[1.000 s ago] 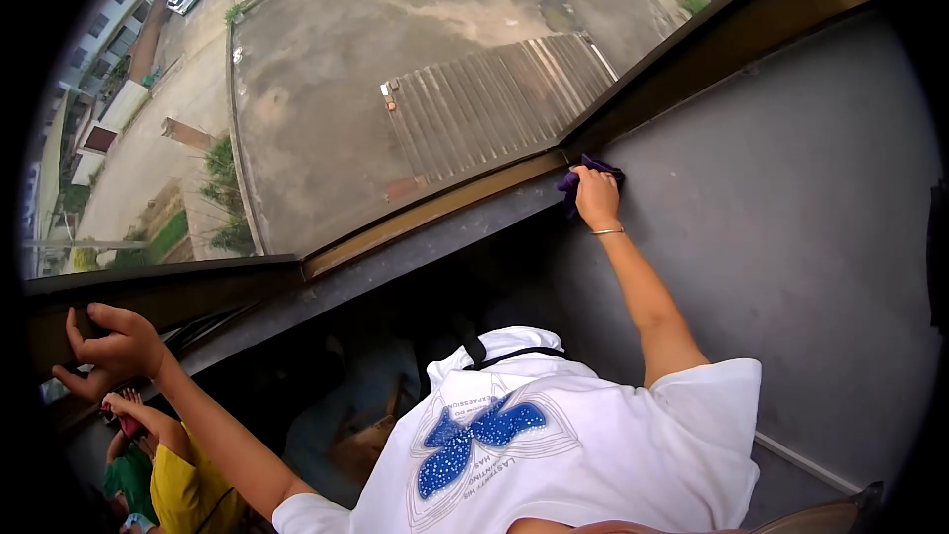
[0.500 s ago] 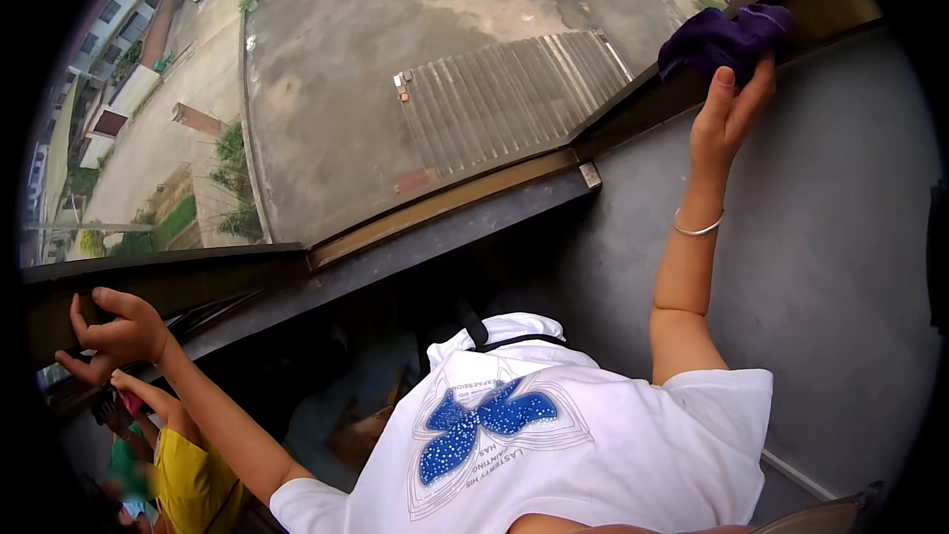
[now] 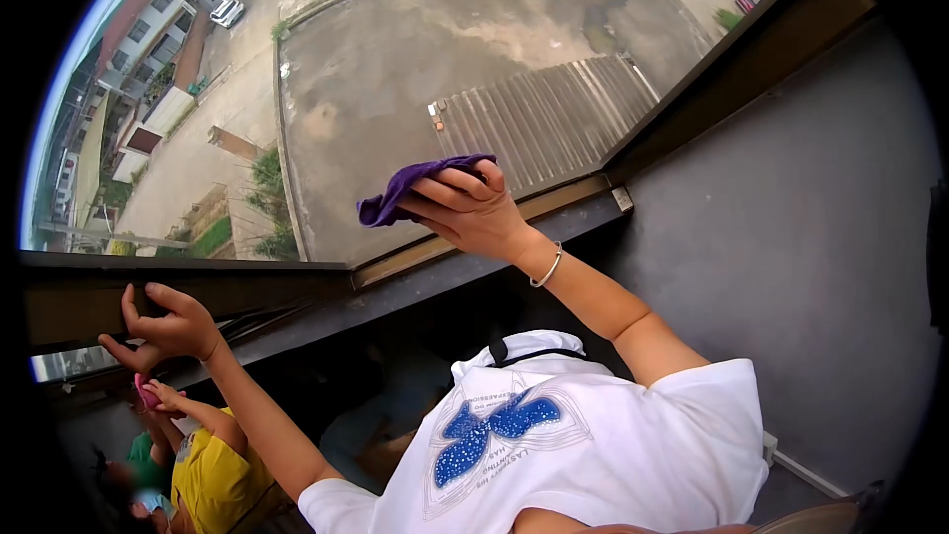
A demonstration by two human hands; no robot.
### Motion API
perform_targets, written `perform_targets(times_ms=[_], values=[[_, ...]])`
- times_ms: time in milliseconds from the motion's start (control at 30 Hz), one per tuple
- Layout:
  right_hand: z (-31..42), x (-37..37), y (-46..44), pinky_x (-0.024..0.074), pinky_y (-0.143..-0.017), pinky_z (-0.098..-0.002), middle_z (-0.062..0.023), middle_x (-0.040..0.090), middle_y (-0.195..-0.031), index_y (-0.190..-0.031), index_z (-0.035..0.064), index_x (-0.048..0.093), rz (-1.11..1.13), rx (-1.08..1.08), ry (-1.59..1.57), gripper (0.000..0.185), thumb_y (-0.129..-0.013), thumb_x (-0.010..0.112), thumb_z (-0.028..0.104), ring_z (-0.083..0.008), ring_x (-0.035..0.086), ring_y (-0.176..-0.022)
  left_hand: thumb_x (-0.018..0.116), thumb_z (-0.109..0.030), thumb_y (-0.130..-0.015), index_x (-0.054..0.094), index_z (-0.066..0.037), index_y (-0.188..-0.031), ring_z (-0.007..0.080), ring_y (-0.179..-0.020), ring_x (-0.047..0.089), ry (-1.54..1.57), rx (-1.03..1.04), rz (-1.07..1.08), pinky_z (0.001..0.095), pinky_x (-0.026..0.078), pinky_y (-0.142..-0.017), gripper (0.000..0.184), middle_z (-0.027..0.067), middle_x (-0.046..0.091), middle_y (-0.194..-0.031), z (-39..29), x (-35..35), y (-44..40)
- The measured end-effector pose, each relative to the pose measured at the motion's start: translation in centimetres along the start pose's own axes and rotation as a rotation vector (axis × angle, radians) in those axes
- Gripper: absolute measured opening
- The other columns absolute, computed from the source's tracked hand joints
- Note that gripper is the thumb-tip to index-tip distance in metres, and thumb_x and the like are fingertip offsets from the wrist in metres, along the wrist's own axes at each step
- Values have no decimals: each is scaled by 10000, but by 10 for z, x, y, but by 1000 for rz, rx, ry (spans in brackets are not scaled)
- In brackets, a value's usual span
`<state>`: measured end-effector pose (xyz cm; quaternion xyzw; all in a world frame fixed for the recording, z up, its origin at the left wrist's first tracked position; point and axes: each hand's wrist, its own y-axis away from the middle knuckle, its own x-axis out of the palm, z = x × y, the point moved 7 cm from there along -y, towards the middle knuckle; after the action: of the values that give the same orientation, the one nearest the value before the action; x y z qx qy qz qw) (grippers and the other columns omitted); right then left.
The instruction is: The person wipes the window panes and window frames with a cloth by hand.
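Note:
A purple cloth is bunched under the fingers of my right hand, held up in front of the window opening. Behind the hand lies the window's lower rail; whether the cloth touches a pane I cannot tell. At the left, my left hand is beside the dark window frame, with its fingers spread and slightly bent. Nothing shows in that hand, though its fingertips overlap the frame.
Below at the left, a person in a yellow top holds something pink, with another person in green alongside. A grey wall rises at the right. Outside, far below, are a corrugated roof and a concrete yard.
My right hand has swung left with the purple cloth, from the right-hand frame to the middle of the window. My left hand stays by the frame; the view has shifted a little.

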<state>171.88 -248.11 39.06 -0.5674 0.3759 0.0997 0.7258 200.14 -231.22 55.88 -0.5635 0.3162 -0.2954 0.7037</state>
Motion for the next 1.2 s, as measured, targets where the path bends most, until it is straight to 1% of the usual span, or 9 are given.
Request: perform_targets(times_ms=[100,200,267,333,533,667,833,967,1200], values=[[-42,-44,-20,230,-1010,-345,152,484,-1275,-1131,362,648,-203,30,192,364,-781,679,264,-66,388,-1176,607,-237,-891,657,-111,-1052,343,-1388,159,38,94,100,455,224,-1093,211,233,230,-1448,4,0,11],[-133,-127,-37,223,-1028,-471,-253,397,-1387,-1228,24,523,-508,319,271,404,-901,540,261,-393,324,-1276,567,-221,-912,639,-99,-1101,351,-1423,103,170,177,96,470,167,-1127,236,226,131,-1520,12,3,20],[-191,-172,-29,219,-1094,-491,-291,328,-1424,-1333,-36,415,-815,547,132,458,-961,410,231,-408,311,-1307,537,-204,-926,628,-79,-1117,354,-1429,85,251,161,70,477,144,-1132,246,237,115,-1523,6,2,20],[-201,-181,-44,176,-1137,-414,-272,247,-1487,-1389,-102,309,-992,527,-347,522,-939,400,148,-372,250,-1365,515,-196,-934,624,-57,-1118,356,-1433,67,229,156,105,477,130,-1136,255,247,88,-1529,5,3,20],[27,-42,-135,5,-1131,-564,-83,369,-1484,-1299,315,544,-606,141,71,419,-880,535,330,-265,245,-1406,500,-185,-936,597,-33,-1141,379,-1442,45,303,157,84,510,104,-1139,273,249,87,-1541,13,4,25],[141,67,-104,48,-1153,-480,134,422,-1430,-1250,332,591,-125,-168,190,411,-840,616,321,-122,295,-1358,478,-200,-950,564,-25,-1182,383,-1435,110,339,120,62,504,125,-1140,303,235,139,-1539,23,5,31],[74,68,9,232,-1091,-503,-59,468,-1360,-1207,143,611,153,190,33,415,-816,658,274,-245,394,-1292,433,-235,-972,518,-5,-1250,376,-1426,142,378,119,43,476,155,-1142,371,232,185,-1525,30,2,31],[-37,-29,11,174,-1121,-512,-335,272,-1454,-1315,-62,424,-424,503,5,546,-936,548,311,-468,266,-1350,359,-320,-995,545,-5,-1251,373,-1402,217,387,79,-28,481,189,-1134,447,236,256,-1499,31,-3,27],[44,-125,-197,303,-903,-451,-174,533,-1055,-889,41,547,-785,-62,302,396,-956,499,429,-312,467,-995,274,-394,-1007,478,-75,-1364,378,-1388,283,466,57,-108,475,216,-1130,521,211,308,-1497,41,-8,24]])
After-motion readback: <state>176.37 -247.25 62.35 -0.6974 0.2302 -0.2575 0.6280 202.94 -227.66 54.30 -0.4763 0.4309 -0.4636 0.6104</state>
